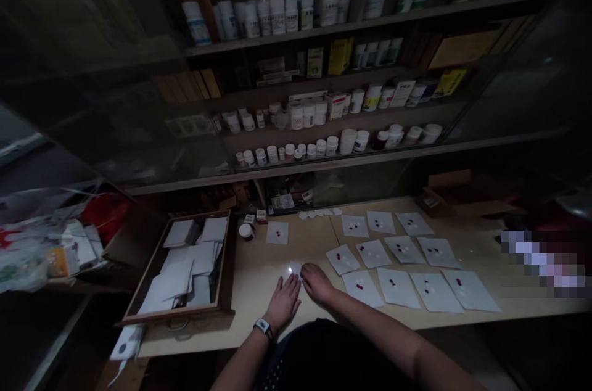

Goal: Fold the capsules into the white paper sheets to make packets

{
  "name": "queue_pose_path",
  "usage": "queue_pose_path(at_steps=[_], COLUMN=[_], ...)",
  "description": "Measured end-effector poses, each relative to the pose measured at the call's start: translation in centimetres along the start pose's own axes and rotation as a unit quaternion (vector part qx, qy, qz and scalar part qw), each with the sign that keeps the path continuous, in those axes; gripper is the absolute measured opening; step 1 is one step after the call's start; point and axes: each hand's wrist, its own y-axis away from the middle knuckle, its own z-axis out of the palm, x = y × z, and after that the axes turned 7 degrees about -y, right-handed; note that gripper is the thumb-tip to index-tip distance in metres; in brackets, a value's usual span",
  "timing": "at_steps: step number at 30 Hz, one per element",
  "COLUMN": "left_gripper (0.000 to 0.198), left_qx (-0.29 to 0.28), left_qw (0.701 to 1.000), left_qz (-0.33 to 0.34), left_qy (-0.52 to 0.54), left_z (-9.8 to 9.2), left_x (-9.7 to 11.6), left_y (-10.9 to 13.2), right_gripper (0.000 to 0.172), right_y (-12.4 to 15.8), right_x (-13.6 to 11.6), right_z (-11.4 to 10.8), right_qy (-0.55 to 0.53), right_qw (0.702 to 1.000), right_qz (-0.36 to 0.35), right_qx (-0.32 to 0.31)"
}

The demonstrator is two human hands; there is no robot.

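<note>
My left hand [285,301], a watch on its wrist, lies palm down on the pale wooden counter [256,283]. My right hand [318,283] rests beside it, fingertips curled towards a small glinting item [294,269], which the glare hides. Closest to my right hand are a white paper sheet [342,259] and another [362,288], each bearing small red and white pills. Several similar sheets [435,291] spread in rows to the right. A lone sheet [277,232] lies further back.
An open wooden drawer [224,267] of white paper packets stands left of the counter. Shelves of medicine bottles [277,16] rise behind glass. A small jar [246,231] and small boxes sit at the counter's back. Plastic bags [37,252] lie far left.
</note>
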Motion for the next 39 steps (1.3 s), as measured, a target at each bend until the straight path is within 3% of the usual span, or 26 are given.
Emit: queue_pose_path(at_steps=[6, 12, 17, 21, 24, 28, 34, 36, 39], left_gripper=[0.056, 0.053, 0.032, 0.026, 0.025, 0.029, 0.062, 0.059, 0.039], left_qx=[-0.015, -0.003, 0.043, 0.028, 0.023, 0.030, 0.066, 0.057, 0.053], left_qw=[1.000, 0.999, 0.991, 0.964, 0.939, 0.930, 0.909, 0.906, 0.912], left_qz=[0.000, -0.014, -0.075, -0.223, -0.304, -0.331, -0.354, -0.353, -0.344], left_qy=[0.022, 0.047, 0.104, 0.143, 0.161, 0.158, 0.211, 0.225, 0.218], left_z=[-1.2, -1.4, -2.8, -4.4, -4.9, -4.9, -4.7, -4.5, -4.1], left_x=[0.1, 0.3, 0.9, 1.1, 1.0, 0.4, -0.1, -0.2, -0.4], left_y=[-0.1, -0.1, -1.8, -4.6, -6.1, -6.8, -7.0, -7.1, -7.2], right_gripper=[0.040, 0.058, 0.045, 0.030, 0.032, 0.039, 0.038, 0.037, 0.037], right_y=[1.7, 3.8, 2.8, 1.4, 0.9, 0.8, 0.8, 0.8, 0.9], right_x=[1.2, 2.6, 1.6, 0.4, -0.1, -0.2, 0.1, 0.2, 0.3], right_z=[0.0, -0.6, -1.3, -1.8, -1.9, -1.9, -1.5, -1.5, -1.4], right_qy=[0.016, 0.007, 0.008, 0.030, 0.046, 0.050, 0.044, 0.042, 0.042], right_qw=[0.994, 0.987, 0.991, 0.993, 0.993, 0.992, 0.992, 0.993, 0.993], right_qz=[-0.105, -0.123, -0.101, -0.092, -0.092, -0.095, -0.095, -0.094, -0.091], right_qx=[-0.039, -0.103, -0.087, -0.067, -0.060, -0.063, -0.066, -0.065, -0.067])
